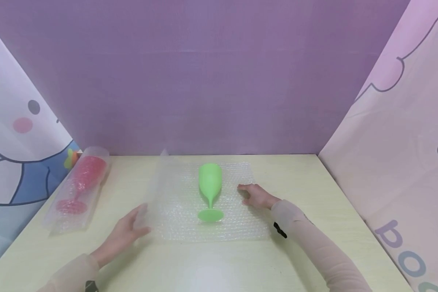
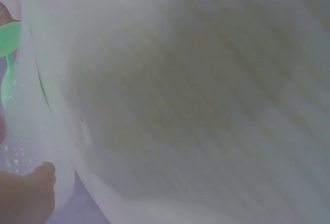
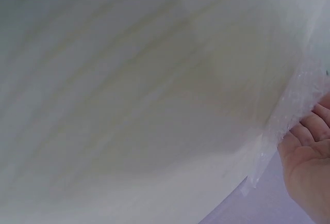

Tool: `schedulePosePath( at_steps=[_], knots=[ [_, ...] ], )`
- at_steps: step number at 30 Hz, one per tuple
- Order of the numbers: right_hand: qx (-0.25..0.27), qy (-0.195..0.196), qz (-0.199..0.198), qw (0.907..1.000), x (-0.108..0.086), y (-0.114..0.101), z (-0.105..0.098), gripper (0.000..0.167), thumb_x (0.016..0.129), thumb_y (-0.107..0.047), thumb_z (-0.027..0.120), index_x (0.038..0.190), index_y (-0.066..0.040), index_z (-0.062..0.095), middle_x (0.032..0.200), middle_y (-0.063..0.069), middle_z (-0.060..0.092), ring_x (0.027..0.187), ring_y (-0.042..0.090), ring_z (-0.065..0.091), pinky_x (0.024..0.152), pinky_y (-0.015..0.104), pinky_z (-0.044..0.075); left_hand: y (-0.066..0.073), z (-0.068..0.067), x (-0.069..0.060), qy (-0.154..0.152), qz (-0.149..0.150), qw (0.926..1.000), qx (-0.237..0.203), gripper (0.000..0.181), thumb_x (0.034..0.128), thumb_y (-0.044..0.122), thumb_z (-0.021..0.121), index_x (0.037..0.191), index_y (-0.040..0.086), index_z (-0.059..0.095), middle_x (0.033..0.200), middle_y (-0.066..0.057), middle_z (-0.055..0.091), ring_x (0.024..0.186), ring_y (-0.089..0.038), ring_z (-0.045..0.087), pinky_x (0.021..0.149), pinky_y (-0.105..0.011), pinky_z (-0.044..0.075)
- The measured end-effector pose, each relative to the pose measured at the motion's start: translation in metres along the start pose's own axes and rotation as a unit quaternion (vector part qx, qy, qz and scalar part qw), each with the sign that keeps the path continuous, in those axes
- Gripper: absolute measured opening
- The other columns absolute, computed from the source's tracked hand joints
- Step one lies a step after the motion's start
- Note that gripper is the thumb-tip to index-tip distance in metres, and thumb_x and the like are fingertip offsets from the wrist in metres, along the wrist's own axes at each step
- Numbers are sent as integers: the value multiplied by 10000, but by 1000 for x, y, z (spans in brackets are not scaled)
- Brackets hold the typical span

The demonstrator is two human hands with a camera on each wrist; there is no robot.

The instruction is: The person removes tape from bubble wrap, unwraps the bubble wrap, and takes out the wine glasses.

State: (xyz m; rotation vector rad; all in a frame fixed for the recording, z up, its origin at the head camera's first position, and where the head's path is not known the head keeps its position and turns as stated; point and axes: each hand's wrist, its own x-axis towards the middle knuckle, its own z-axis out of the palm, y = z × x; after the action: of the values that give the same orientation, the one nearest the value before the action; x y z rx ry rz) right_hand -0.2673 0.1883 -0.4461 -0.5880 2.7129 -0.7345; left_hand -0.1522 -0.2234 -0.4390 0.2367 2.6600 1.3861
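While a person's two bare hands frame it from either side, a green goblet (image 1: 210, 180) lies on its side just below the centre of the frame, its rim toward the top and its round foot toward the bottom. It rests on a spread sheet of clear bubble wrap (image 1: 182, 231), whose left edge lifts in a hazy upright flap.

The left hand (image 1: 125, 227), at lower left of centre, meets that flap with fingers reaching out and thumb held apart; it is relaxed rather than clenched. The right hand (image 1: 257, 196), right of centre, lies at the sheet's right edge with fingers pointing toward the goblet, loose and not closed. Neither hand touches the goblet. Both arms wear pale sleeves (image 1: 314, 243) and come in from the bottom of the frame.

At the left of the frame, a red goblet (image 1: 89, 172) lies inside its own clear wrapping, well apart from the green one. Everything sits on a pale wooden table (image 1: 211, 263). A plain purple backdrop (image 1: 211, 81) fills the top, with a cartoon-printed cloth (image 1: 18, 142) at the left and a pink cloth (image 1: 398, 162) at the right.
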Motion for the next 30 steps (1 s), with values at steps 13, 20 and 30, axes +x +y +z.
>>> schedulePosePath(
  at_steps=[13, 20, 30],
  knots=[
    [72, 49, 73, 9999, -1, -2, 0, 607, 815, -38, 647, 1362, 13, 390, 1435, 148, 369, 1343, 324, 306, 1125, 426, 249, -11, -6, 0, -121, -335, 9993, -91, 739, 895, 198, 564, 1417, -99, 132, 1470, -310, 138, 1327, -489, 165, 1061, -558, 242],
    [152, 77, 108, 9998, 0, -2, 1, 612, 809, -34, 649, 1362, 8, 391, 1436, 142, 369, 1346, 325, 299, 1127, 431, 241, -15, -9, 0, -173, -413, 9990, 17, 712, 895, 112, 524, 1402, -137, 90, 1454, -343, 110, 1315, -507, 162, 1057, -572, 234],
    [187, 105, 124, 9997, 1, 1, 1, 611, 801, -33, 657, 1354, 12, 402, 1428, 142, 383, 1344, 324, 302, 1128, 426, 238, 2, -20, 10, -338, -424, 9959, 726, 801, 878, 162, 558, 1380, -178, 34, 1408, -412, 79, 1274, -562, 146, 1047, -632, 173]
  ],
)
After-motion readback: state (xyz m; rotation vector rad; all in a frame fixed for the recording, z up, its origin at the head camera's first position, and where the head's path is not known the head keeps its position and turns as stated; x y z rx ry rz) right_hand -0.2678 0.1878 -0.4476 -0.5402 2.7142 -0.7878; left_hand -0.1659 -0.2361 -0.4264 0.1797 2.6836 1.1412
